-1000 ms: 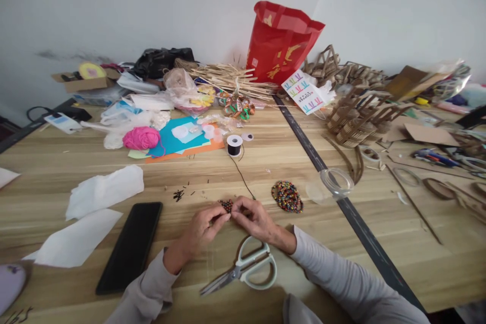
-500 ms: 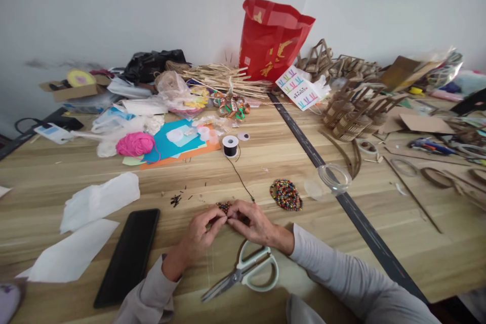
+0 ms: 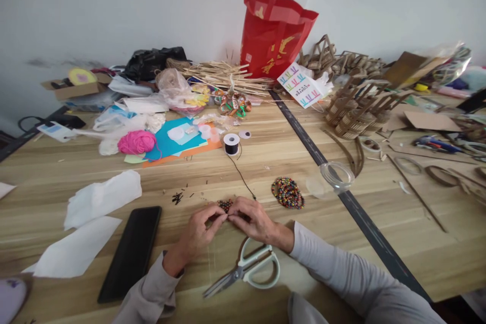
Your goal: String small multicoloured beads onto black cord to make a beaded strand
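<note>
At lower centre we see scissors (image 3: 243, 269); above them, our left hand (image 3: 200, 228) and right hand (image 3: 253, 220) pinch their fingers narrow, their grip too small to tell. Small beads (image 3: 225, 205) lie just beyond, near mid-frame; farther up, a cord spool (image 3: 231, 145).

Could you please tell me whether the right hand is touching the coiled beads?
Apart: the head view shows bare table between the right hand and the coiled beads.

On the wood-grain counter (image 3: 334, 217), white-handled metal scissors (image 3: 237, 273) lie right of a black rectangular phone (image 3: 131, 253). Behind the scissors, a multicoloured bead coil (image 3: 287, 193) sits right of small dark round beads (image 3: 225, 205).
</note>
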Available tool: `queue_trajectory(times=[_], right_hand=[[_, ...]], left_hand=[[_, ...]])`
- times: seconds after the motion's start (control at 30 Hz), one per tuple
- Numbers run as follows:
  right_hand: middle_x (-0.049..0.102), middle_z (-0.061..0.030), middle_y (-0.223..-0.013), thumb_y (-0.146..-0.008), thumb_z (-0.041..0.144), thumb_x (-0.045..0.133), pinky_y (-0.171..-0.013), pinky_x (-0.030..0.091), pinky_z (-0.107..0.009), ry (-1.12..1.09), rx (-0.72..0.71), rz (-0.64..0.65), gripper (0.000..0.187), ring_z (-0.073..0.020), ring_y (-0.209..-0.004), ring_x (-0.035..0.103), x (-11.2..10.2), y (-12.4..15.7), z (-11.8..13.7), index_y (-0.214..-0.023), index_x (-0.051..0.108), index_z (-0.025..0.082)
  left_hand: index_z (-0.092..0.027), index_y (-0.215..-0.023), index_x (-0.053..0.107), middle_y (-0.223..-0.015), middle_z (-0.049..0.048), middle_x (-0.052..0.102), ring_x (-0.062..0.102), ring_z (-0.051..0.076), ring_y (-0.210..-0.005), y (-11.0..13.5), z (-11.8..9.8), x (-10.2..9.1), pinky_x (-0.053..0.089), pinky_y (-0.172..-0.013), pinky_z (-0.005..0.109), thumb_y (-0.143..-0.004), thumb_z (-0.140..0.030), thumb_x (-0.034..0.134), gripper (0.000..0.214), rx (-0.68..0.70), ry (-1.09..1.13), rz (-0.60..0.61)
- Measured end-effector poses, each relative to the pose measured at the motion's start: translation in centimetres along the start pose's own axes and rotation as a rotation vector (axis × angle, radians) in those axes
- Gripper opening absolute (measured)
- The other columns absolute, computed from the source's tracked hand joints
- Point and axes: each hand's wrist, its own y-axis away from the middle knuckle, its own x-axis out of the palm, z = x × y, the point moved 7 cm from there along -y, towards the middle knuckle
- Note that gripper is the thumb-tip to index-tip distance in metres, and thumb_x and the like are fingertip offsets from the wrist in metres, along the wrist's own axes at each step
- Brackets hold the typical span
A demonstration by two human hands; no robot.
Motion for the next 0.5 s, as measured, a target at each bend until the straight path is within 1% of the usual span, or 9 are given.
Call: queue_trajectory(times=[0.2,0.37,0.5], right_hand=[[0.059,-0.0066,-0.079,-0.093,0.027,0.05,-0.065,0.045,-0.027,-0.007,0.017,0.012,0.015,-0.0168,-0.073,0.054,0.1,0.0,-0.24,-0.084,0.058,0.018],[0.057,-0.005,-0.076,-0.092,0.029,0.053,-0.063,0.044,-0.027,-0.022,0.037,0.002,0.013,-0.016,-0.07,0.053,0.03,0.03,-0.41,-0.087,0.059,0.018],[0.059,-0.0064,-0.078,-0.093,0.028,0.051,-0.065,0.045,-0.027,-0.022,0.023,0.026,0.014,-0.0167,-0.072,0.054,0.14,-0.05,-0.15,-0.087,0.059,0.018]], left_hand=[[-0.018,-0.071,0.062,-0.068,0.0019,0.065,0.059,0.016,-0.063,-0.02,-0.07,-0.33,0.048,-0.063,0.025,-0.086,-0.025,0.054,0.018,-0.012,0.009,-0.022],[-0.018,-0.07,0.061,-0.066,0.0014,0.064,0.058,0.015,-0.061,-0.02,-0.09,-0.5,0.047,-0.061,0.024,-0.085,-0.025,0.055,0.018,-0.005,0.009,-0.033],[-0.018,-0.069,0.061,-0.066,0.0013,0.065,0.058,0.015,-0.061,-0.02,0.11,-0.41,0.047,-0.061,0.024,-0.084,-0.025,0.056,0.018,0.004,0.011,-0.033]])
